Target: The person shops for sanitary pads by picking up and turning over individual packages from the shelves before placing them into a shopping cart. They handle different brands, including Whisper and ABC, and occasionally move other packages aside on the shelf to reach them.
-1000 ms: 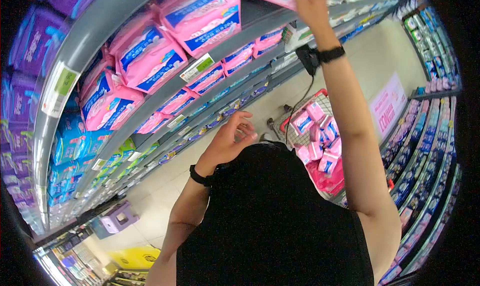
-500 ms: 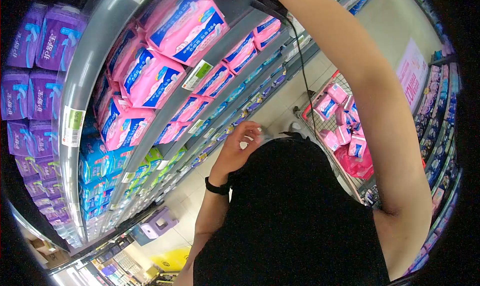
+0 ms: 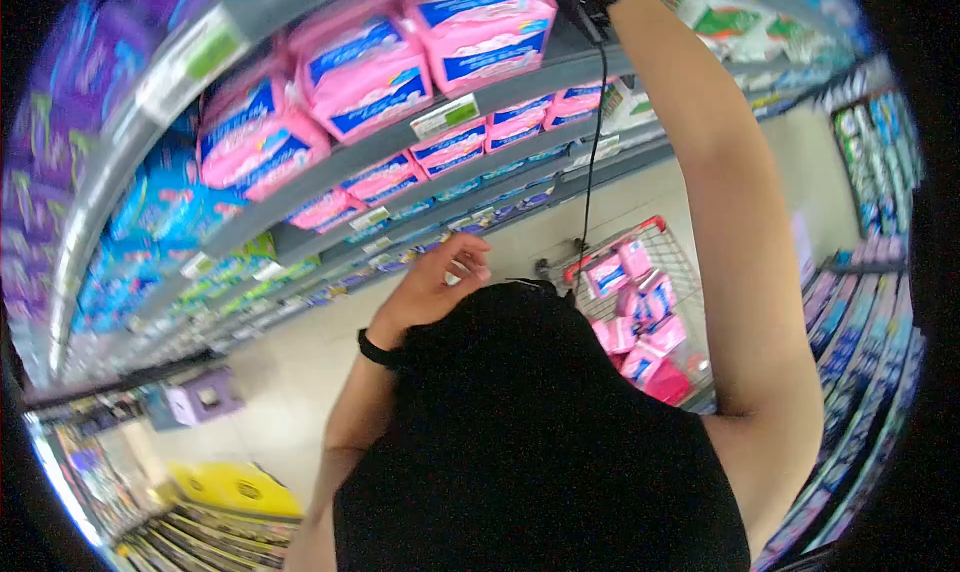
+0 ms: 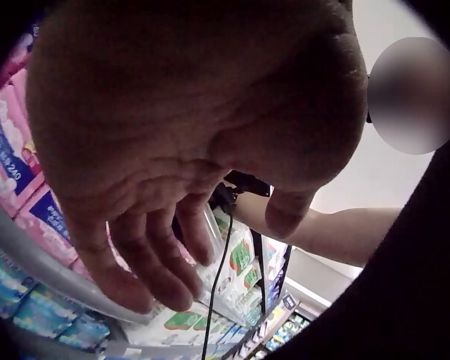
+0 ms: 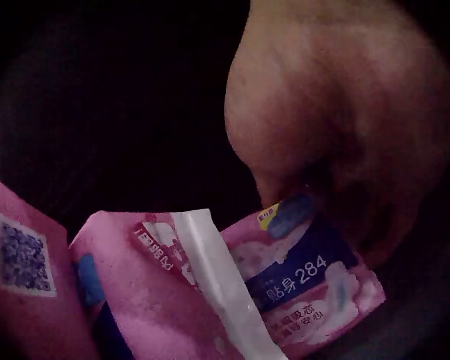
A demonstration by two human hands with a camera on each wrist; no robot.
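Observation:
In the right wrist view my right hand curls its fingers over the end of a pink-and-blue pack of sanitary pads marked 284. In the head view that hand reaches up to the upper shelf and is mostly cut off by the top edge. More pink packs stand in a row on this shelf, left of the hand. Nothing is in my left hand; it hangs in front of the body with loosely bent fingers. The left wrist view shows its palm large and dark.
A shopping cart with several pink packs inside stands below the right arm. Blue packs and purple packs fill shelves on the left. A black cable hangs from the right wrist. A purple stool stands lower left.
My right hand moved up past the top of the head view, then came partly back at the edge. The view swung left and back; the left hand stays loosely bent.

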